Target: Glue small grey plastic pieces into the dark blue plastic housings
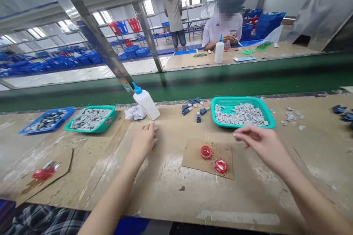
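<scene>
My left hand (142,142) rests low on the cardboard-covered bench, its fingertips beside small grey pieces (156,134). A white glue bottle (146,103) with a blue nozzle lies tilted just beyond it, next to a crumpled white cloth (135,112). My right hand (261,146) hovers at the front rim of a teal basket (242,99) heaped with grey pieces (239,114). Whether either hand pinches something tiny is hard to see. Below my right hand lie two red dishes (213,159) on a cardboard sheet (193,158).
Dark blue parts (191,108) lie between bottle and basket. At the left stand a teal tray (109,119) and a blue tray (38,126). A green conveyor belt (176,84) runs behind the bench, and a co-worker (222,31) sits beyond it.
</scene>
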Demonstrator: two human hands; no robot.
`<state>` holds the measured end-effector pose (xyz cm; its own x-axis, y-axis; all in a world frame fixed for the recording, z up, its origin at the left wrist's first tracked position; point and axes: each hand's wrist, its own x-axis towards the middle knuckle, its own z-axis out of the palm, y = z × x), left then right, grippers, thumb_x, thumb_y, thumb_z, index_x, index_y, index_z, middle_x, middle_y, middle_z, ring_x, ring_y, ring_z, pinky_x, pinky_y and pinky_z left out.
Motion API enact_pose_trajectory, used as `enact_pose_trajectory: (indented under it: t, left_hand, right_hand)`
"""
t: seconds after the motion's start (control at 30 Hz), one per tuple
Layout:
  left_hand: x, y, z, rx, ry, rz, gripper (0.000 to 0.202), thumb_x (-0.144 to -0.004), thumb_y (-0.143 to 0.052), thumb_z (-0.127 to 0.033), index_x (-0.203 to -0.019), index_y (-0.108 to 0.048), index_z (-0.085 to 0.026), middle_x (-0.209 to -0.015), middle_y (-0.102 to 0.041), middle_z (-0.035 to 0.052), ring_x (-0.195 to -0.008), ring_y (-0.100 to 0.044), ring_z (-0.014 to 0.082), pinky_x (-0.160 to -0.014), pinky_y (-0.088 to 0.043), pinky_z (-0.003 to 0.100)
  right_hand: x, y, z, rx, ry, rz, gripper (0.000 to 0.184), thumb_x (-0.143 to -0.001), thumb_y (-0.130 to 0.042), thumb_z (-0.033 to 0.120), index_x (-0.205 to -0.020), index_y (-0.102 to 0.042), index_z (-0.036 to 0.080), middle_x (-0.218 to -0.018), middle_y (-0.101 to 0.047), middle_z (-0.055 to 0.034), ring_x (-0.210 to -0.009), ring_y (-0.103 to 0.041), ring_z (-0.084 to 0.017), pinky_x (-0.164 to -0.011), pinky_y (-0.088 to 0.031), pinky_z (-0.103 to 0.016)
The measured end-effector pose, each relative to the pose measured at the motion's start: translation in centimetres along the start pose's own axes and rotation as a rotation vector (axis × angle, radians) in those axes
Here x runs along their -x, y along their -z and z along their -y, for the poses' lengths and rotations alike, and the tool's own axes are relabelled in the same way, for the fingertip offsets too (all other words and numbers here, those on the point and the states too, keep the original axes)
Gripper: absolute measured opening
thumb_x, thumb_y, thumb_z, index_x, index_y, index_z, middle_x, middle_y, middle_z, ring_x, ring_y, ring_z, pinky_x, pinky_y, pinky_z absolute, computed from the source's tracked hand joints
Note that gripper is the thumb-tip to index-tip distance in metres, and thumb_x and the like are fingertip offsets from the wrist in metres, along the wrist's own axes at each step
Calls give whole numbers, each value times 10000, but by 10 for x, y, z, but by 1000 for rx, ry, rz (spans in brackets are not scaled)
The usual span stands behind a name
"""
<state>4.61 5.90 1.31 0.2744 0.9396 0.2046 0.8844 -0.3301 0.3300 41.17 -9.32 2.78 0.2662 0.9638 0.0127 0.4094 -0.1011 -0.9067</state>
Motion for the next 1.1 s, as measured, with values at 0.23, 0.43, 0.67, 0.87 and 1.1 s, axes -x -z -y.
enact_pose_trajectory:
  t: [0.23, 0.43, 0.67, 0.87, 1.1]
  left_hand:
    - [-67, -36, -85, -47, -242, 93, 403, -869, -506, -182, -1270, -528, -178, -1224, -556, 160, -1200, -467, 318, -979, -366, 395]
    - [-98, -64, -106, -72, -247, 194, 319, -788, -574, -71, -1094, -625, -147, -1035, -587, 143, -983, -585, 302, -848, -446, 391]
    - [-58, -41, -92, 35, -257, 112, 300, -848, -495, -118, -1111, -631, -169, -1035, -566, 109, -983, -590, 269, -877, -470, 392]
    - [-4, -14, -99, 413, -238, 51, 232, -874, -525, -210, -1080, -633, -202, -993, -565, 53, -894, -610, 172, -839, -530, 328]
    - [53, -1, -115, 1065, 18, 78, 239, -811, -673, -260, -1044, -649, -214, -1031, -652, 54, -954, -625, 169, -888, -520, 323]
  right_hand:
    - [69, -37, -22, -305, -289, -116, 308, -714, -731, 485, -811, -715, 193, -834, -731, -86, -771, -668, -243, -616, -539, -313]
    - [71, -55, -11, -465, -419, -107, 342, -624, -804, 450, -776, -744, 150, -751, -748, -94, -686, -669, -208, -648, -537, -301]
    - [67, -61, -9, -436, -425, -60, 323, -613, -809, 431, -712, -726, 136, -625, -709, -73, -571, -606, -157, -547, -473, -256]
    - [66, -64, -9, -390, -425, -53, 320, -629, -791, 444, -696, -717, 140, -619, -707, -79, -562, -592, -158, -521, -433, -257]
    - [65, -66, -11, -340, -379, -67, 321, -638, -790, 448, -679, -698, 143, -629, -706, -78, -567, -574, -149, -518, -392, -253]
